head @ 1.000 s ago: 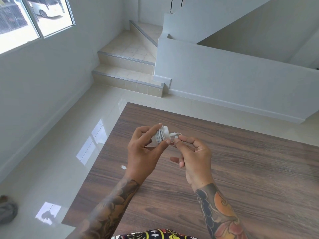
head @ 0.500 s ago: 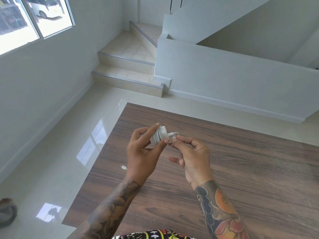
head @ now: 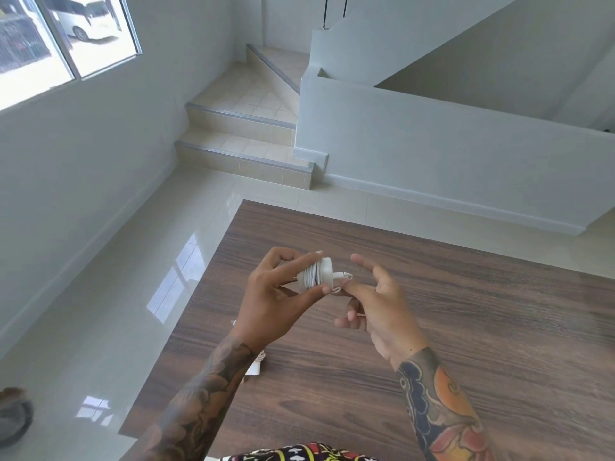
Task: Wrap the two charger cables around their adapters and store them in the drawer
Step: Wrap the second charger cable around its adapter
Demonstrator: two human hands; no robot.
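My left hand [head: 279, 301] holds a white charger adapter [head: 316, 276] between thumb and fingers, above the wooden table [head: 466, 327]. Its white cable is coiled around the body, and the short free end with the plug [head: 346, 277] sticks out to the right. My right hand [head: 376, 301] is beside it with fingers spread; its thumb presses the cable end near the adapter. A second white adapter [head: 254, 367] lies on the table, mostly hidden under my left forearm. No drawer is in view.
The table's left edge and far edge border a glossy tiled floor [head: 116, 294]. Tiled steps [head: 239, 144] and a white stair wall [head: 432, 161] stand beyond. A grey object [head: 13, 417] lies on the floor at bottom left.
My right hand's fingers have opened and spread away from the cable end, which they pinched before. The left hand keeps the wrapped adapter in the same spot.
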